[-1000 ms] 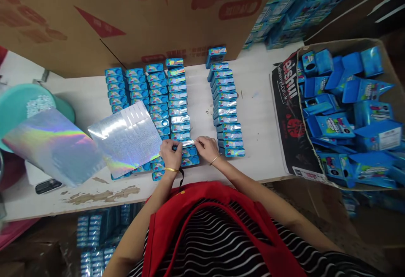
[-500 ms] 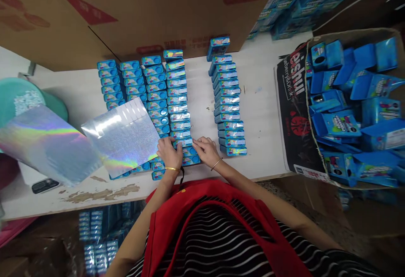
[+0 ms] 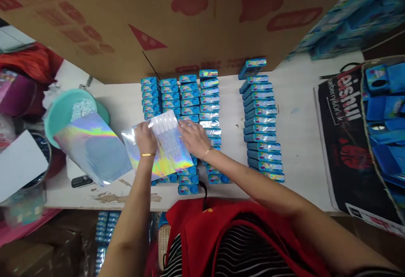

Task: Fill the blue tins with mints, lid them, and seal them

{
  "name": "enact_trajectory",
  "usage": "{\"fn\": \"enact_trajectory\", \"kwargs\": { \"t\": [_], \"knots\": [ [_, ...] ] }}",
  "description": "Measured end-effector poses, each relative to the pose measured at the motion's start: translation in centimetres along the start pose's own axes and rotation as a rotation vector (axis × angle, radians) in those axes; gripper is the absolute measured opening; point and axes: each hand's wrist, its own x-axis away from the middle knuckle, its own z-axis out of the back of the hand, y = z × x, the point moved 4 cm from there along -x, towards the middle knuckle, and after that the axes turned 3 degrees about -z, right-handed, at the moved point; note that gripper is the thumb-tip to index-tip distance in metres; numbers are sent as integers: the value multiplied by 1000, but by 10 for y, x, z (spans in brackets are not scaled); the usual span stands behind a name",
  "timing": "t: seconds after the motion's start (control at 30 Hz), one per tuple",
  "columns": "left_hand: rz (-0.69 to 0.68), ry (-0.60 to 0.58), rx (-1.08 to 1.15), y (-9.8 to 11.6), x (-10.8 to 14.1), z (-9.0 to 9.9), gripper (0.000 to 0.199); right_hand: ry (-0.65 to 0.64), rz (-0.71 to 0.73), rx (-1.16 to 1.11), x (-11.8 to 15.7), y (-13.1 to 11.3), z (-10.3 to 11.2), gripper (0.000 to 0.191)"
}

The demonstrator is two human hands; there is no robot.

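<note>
A shiny holographic sheet (image 3: 167, 154) with a row of clear stickers along its top lies over rows of small blue boxes (image 3: 190, 99). My left hand (image 3: 146, 138) is at the sheet's upper left, its fingers curled at the edge; what they pinch is too small to make out. At the sheet's upper right is my right hand (image 3: 193, 137), fingers stretched over its edge. A second holographic sheet (image 3: 95, 150) lies to the left. Another column of blue boxes (image 3: 261, 112) stands to the right, several with shiny stickers on their ends.
A large cardboard box (image 3: 190, 28) stands along the back. On the left are a teal bucket (image 3: 103, 112) with white bits and a white card (image 3: 22, 165). An open carton (image 3: 344, 142) holding blue boxes stands at the right.
Both hands have moved left from the blue boxes onto the holographic sheet. The camera view has shifted left, so more of the table's left side shows.
</note>
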Motion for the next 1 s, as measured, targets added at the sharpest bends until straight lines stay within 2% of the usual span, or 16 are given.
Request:
{"fn": "enact_trajectory", "kwargs": {
  "t": [0.07,0.17,0.27,0.37,0.47,0.53,0.63,0.7,0.77,0.83,0.87,0.93,1.0],
  "knots": [
    [-32,-82,-100,-26,-24,-1,34,-88,81,10,-38,-20,-27,45],
    [-105,-207,-169,-44,-37,-10,30,-187,82,24,-70,-30,-64,48],
    [-139,-230,-193,-46,-33,-15,28,-214,61,23,-75,-28,-81,48],
    [-155,-226,-194,-44,-25,-15,27,-209,63,18,-71,-27,-82,49],
    [-158,-231,-184,-38,-7,-9,24,-211,69,20,-70,-27,-80,50],
    [-150,-230,-158,-29,12,1,19,-211,73,17,-72,-27,-81,50],
    [-109,-181,-34,-7,51,26,13,-212,70,-3,-75,-27,-78,49],
    [-9,-83,116,11,76,47,11,-191,48,-60,-73,-27,-70,46],
    [171,44,337,27,96,66,15,-101,-9,-195,-60,-26,-54,38],
    [370,144,619,43,111,74,20,16,-117,-423,-32,-22,-35,37],
    [454,171,750,51,117,74,23,54,-191,-562,-13,-19,-27,45],
    [567,180,940,69,126,69,27,44,-365,-841,32,-12,-16,63],
    [631,135,1036,88,134,58,29,4,-454,-1028,78,-8,-8,63]
  ]
}}
